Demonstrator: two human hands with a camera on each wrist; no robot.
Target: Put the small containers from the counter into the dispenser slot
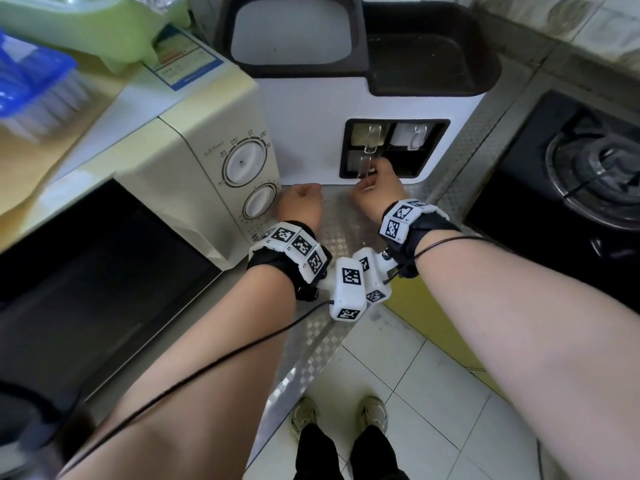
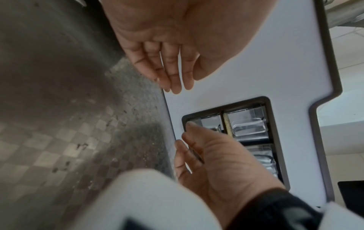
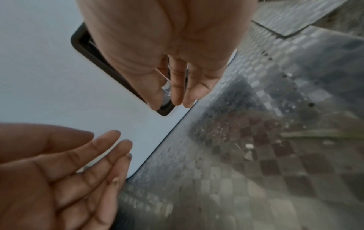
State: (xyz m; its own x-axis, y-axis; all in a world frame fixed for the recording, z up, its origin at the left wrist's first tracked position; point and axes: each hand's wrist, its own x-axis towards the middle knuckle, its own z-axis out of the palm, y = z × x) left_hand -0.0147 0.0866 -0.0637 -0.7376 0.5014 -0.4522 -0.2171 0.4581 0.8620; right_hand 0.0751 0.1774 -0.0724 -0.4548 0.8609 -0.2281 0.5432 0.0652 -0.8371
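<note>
Containers: one clear container (image 1: pixel 362 164) sits in the dispenser slot (image 1: pixel 394 148) at seven o'clock, right hand (image 1: pixel 375 192) pinching its handle. Looks light, stiff and slick; hold the handle. Left hand (image 1: pixel 299 206) rests open, empty.

Dispenser (image 1: pixel 311 133) stands at counter (image 1: pixel 343 237) back edge, microwave (image 1: pixel 194 174) left of it, stove (image 1: pixel 571 174) right. Slot (image 1: pixel 394 148) w/ containers: two top, one bottom-left; bottom-right prob. empty. Both hands in front.
</note>
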